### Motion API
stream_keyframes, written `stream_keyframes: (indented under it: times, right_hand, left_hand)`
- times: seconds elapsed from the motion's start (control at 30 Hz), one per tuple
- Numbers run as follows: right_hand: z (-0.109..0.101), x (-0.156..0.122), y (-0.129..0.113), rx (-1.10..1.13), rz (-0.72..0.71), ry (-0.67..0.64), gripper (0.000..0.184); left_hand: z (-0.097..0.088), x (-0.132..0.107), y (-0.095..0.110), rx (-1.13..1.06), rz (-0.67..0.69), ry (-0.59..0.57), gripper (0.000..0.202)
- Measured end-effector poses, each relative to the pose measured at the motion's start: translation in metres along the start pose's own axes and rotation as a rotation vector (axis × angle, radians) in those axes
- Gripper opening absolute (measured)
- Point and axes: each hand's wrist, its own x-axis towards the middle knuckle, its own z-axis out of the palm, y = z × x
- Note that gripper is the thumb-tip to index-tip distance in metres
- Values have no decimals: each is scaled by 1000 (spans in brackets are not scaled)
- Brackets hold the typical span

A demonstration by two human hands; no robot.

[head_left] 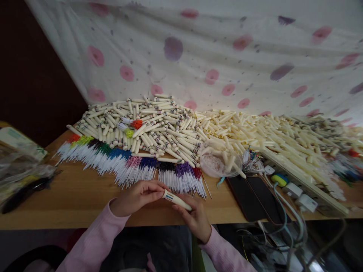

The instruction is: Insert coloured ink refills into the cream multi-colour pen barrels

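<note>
A cream pen barrel [176, 200] with a printed band near its tip lies slanted between both of my hands, above the table's front edge. My left hand [136, 197] pinches its upper end with closed fingers. My right hand [195, 218] cradles its lower end from beneath, fingers curled round it. Just beyond my hands lie rows of thin white refills with coloured tips [130, 166], fanned out on the wooden table [76, 196]. Behind them rises a heap of assembled cream pens [147, 124].
A large pile of plain cream barrels [278, 136] covers the right of the table. A clear plastic bowl [220, 164], two dark phones [252, 196], a power strip with chargers and cables [300, 189] sit at right. Plastic bags [19, 170] lie at left. A spotted cloth [198, 56] hangs behind.
</note>
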Motion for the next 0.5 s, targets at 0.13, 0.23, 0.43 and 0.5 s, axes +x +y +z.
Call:
stream_keyframes:
  times: [0.13, 0.23, 0.43, 0.5]
  right_hand:
    - [-1, 1, 0, -25, -10, -14, 27]
    - [-1, 1, 2, -53, -6, -11, 27]
    - [-1, 1, 6, -66, 1, 10, 25]
    - [-1, 2, 6, -74, 2, 14, 26]
  left_hand:
    - [1, -4, -1, 53, 70, 47, 13]
    - [5, -4, 0, 147, 128, 147, 8]
    - [5, -4, 6, 246, 173, 230, 12]
    - [-8, -7, 5, 353, 153, 289, 15]
